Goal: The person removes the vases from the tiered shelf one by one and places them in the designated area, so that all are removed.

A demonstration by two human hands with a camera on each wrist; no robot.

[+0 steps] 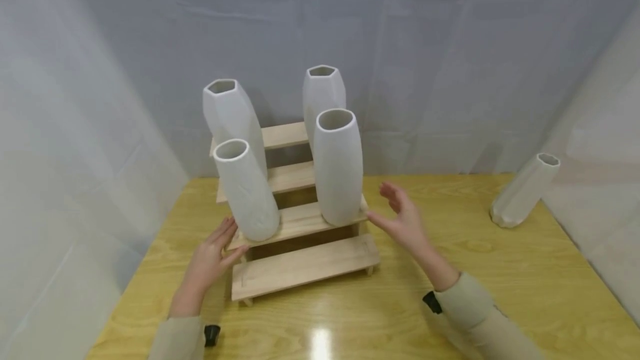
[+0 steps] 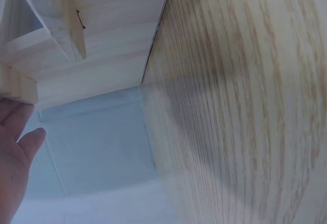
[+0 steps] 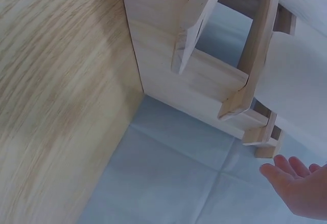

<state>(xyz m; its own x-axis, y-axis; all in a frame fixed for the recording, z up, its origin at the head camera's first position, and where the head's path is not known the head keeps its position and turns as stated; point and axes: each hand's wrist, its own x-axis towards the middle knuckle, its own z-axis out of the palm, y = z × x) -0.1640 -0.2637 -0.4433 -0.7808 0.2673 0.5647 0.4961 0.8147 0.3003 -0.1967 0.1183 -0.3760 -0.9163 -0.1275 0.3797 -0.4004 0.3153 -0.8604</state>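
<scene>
A stepped wooden shelf stand (image 1: 305,268) stands on the table with several white vases on it. At its left end my left hand (image 1: 207,260) has its fingers extended, fingertips right at the second step beside a round-mouthed vase (image 1: 249,196). In the left wrist view, the fingers (image 2: 19,119) meet the end of a step from below. My right hand (image 1: 405,221) is held spread by the stand's right end, thumb tip close to the step under a taller smooth vase (image 1: 339,171). Behind are two vases with angular mouths, one left (image 1: 232,118) and one right (image 1: 324,90).
Far to the right, a fluted white vase (image 1: 525,190) stands apart on the wooden table (image 1: 450,304), near its right edge. Pale grey cloth (image 1: 425,60) hangs behind and along both sides. The stand's lowest step bears nothing.
</scene>
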